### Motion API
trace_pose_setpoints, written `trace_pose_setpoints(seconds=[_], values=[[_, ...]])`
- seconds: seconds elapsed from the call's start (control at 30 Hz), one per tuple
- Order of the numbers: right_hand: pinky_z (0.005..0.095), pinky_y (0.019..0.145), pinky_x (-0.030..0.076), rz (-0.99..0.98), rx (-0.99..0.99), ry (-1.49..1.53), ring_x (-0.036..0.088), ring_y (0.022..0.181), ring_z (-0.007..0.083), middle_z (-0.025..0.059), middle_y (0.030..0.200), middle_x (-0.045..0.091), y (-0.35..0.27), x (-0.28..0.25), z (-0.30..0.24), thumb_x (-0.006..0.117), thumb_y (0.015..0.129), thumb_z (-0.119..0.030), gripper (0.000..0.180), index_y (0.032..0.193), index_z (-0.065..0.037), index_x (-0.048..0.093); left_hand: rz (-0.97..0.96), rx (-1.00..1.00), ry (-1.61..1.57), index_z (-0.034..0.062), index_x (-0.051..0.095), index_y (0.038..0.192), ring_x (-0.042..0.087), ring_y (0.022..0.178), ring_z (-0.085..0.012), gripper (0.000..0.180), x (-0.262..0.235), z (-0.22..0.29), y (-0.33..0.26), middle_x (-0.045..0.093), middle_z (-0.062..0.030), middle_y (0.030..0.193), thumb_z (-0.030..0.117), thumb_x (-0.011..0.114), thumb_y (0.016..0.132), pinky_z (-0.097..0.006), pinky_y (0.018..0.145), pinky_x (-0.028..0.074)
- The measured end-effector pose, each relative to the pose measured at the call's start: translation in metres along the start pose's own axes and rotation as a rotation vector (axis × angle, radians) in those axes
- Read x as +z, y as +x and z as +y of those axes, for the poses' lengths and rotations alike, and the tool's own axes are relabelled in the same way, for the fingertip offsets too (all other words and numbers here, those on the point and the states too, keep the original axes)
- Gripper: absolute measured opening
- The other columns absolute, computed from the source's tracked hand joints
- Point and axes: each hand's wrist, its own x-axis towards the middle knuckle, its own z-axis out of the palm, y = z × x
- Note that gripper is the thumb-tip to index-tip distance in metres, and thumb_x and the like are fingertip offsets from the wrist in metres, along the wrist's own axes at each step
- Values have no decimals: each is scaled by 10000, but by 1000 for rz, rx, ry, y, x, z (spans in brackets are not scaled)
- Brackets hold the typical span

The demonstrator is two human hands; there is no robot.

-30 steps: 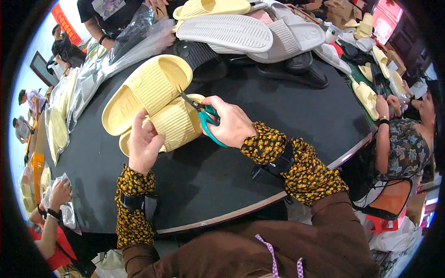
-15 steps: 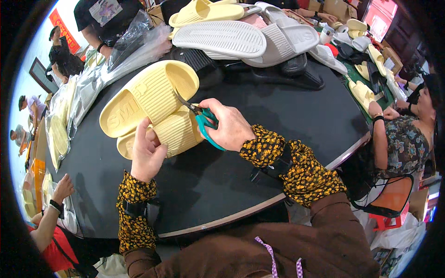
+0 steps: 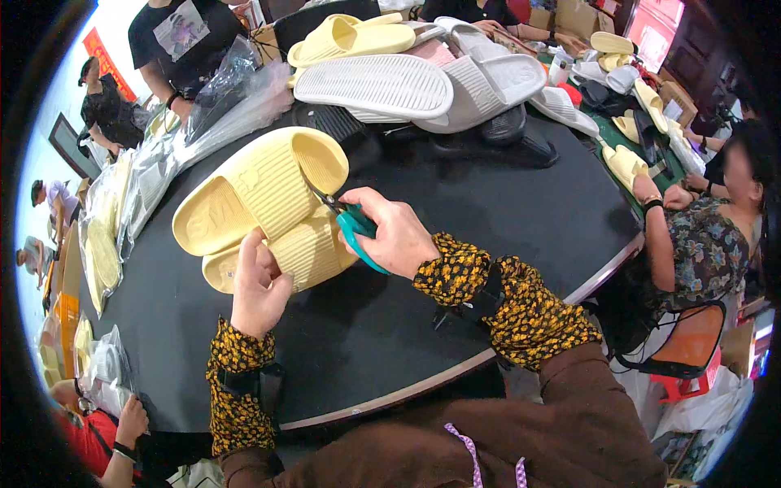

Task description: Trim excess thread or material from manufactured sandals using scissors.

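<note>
Over the left part of the black surface [image 3: 390,333], two pale-yellow ribbed slippers [image 3: 307,252] are gripped by the curled fingers [image 3: 250,259] of the left hand [image 3: 262,294], seemingly for steadiness, while teal-handled metal scissors [image 3: 355,223] are held by the right hand [image 3: 396,233], blades [image 3: 320,193] near the far strap's [image 3: 264,185] right edge.

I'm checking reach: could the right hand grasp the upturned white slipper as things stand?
Probably not freely: the right hand holds teal-handled scissors, although nothing seems to cover the upturned white slipper.
</note>
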Motion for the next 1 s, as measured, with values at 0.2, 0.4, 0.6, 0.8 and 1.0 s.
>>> trace_pose_setpoints(seconds=[0.2,0.4,0.6,0.8,1.0], values=[[388,627,488,23,17,21,628,729,342,201,776,616,1,1,-4,660,750,-190,384,1065,-32,507,-1,31,-4,4,175,1333,551,1074,-239,655,3,3,-1,522,-190,1176,-140,398,734,-306,868,444],[381,624,492,39,7,54,631,726,338,204,784,614,3,0,-5,673,734,-173,404,1068,-29,498,-15,29,55,1,177,1328,568,1040,-238,651,2,4,-1,544,-195,1139,-134,415,738,-309,856,453],[261,657,474,28,17,20,562,685,93,81,763,597,3,-2,-7,674,753,-90,411,1099,12,478,-13,73,69,-5,177,1327,571,1037,-243,645,4,2,-2,547,-195,1136,-126,427,744,-314,848,458],[261,664,471,59,-5,12,554,695,91,81,769,592,3,-1,-5,673,757,-93,413,1101,17,473,-63,22,99,36,139,1368,517,1115,-253,719,0,-1,-5,494,-199,1216,-159,384,721,-313,890,431],[252,660,472,46,42,33,557,708,85,90,807,605,4,-3,-5,669,767,-95,401,1098,16,473,-25,83,108,-5,211,1310,571,1032,-242,633,2,0,-3,555,-195,1105,-133,444,735,-324,851,462]])
